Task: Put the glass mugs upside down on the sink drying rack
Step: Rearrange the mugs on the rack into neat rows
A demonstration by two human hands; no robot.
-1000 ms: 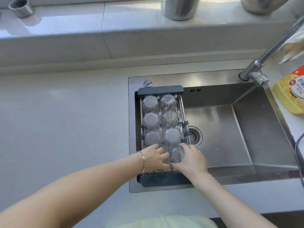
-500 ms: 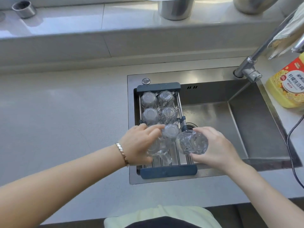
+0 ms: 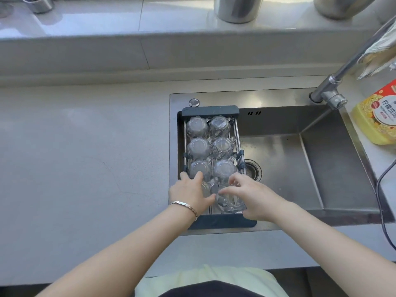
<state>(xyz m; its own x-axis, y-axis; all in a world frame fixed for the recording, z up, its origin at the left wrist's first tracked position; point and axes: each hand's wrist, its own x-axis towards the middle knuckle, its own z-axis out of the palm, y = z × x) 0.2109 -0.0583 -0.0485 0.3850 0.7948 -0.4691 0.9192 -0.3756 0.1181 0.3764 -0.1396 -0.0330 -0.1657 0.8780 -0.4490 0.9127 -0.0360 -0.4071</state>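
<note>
A wire drying rack (image 3: 210, 110) with dark end bars spans the left part of the sink. Several clear glass mugs stand upside down on it in two columns, from the back pair (image 3: 197, 127) down to the third row (image 3: 224, 169). In the rack's front row my left hand (image 3: 189, 195) wraps a glass mug (image 3: 206, 189), mostly hidden under my fingers. Beside it my right hand (image 3: 254, 199) grips another glass mug (image 3: 230, 203) low over the rack wires. I cannot tell which way up these two are.
The steel sink basin (image 3: 285, 168) with its drain (image 3: 252, 171) lies right of the rack. A faucet (image 3: 331, 94) with a cloth over it, a yellow dish soap bottle (image 3: 378, 123) and a black cable (image 3: 383, 189) are at the right. Steel pots (image 3: 236, 8) stand on the sill.
Half a second ago both hands held their mugs lifted and turned above the rack. Both mugs have come down into the front row, close together.
</note>
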